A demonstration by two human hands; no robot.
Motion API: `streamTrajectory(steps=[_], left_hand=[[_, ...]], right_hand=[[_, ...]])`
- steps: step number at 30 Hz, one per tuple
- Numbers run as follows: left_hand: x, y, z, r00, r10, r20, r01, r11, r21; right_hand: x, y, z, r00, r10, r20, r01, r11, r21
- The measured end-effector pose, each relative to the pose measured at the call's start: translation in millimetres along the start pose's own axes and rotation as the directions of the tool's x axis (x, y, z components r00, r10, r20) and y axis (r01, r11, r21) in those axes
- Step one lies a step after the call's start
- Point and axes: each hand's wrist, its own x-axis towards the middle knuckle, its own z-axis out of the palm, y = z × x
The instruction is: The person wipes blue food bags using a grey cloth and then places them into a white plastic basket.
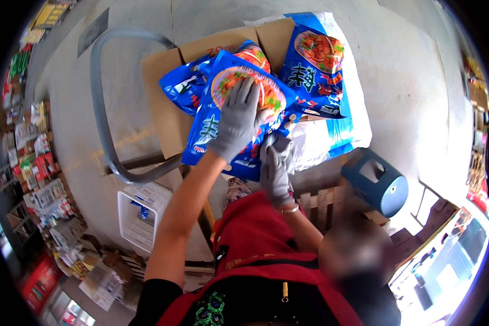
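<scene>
Several blue food bags with pictures of a red dish (318, 51) lie piled on an open cardboard box (163, 136) and a white-and-blue plastic sack (348, 130). My gray-gloved left hand (236, 119) rests on the front bag (206, 130), its fingers stretched out over the printed picture. My gray-gloved right hand (276, 168) is at that bag's lower right edge, fingers bent; what they grip is partly hidden.
A gray tubular handle (100, 125) loops left of the box. Below stand a white plastic basket (129, 228) and wooden pallets (323, 201). A blue metal cylinder (391, 190) is at right. Stacked goods (43, 174) line the left side. A blurred patch covers the lower right.
</scene>
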Motion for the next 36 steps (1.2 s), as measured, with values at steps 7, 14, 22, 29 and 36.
streamTrajectory(steps=[7,14,22,29,36], left_hand=[[96,-8,44,0.720,0.088,0.688,-0.390,0.872,0.296],[99,32,42,0.493,-0.050,0.869,-0.335,0.911,0.242],[48,62,-93,0.666,-0.035,0.745,0.411,0.851,-0.327],[-49,71,-175,0.783,-0.615,0.086,0.412,0.410,-0.814],[-121,-5,-58,0.501,-0.811,0.302,0.290,-0.172,-0.942]], right_hand=[[-54,16,17,0.936,0.346,0.063,-0.342,0.851,0.398],[-17,12,38,0.938,0.333,-0.096,-0.266,0.870,0.414],[-28,17,-56,0.898,0.384,0.214,-0.438,0.749,0.497],[27,-60,-209,0.896,0.365,-0.253,-0.129,0.758,0.639],[93,-2,-115,0.955,-0.254,-0.155,0.249,0.967,-0.054]])
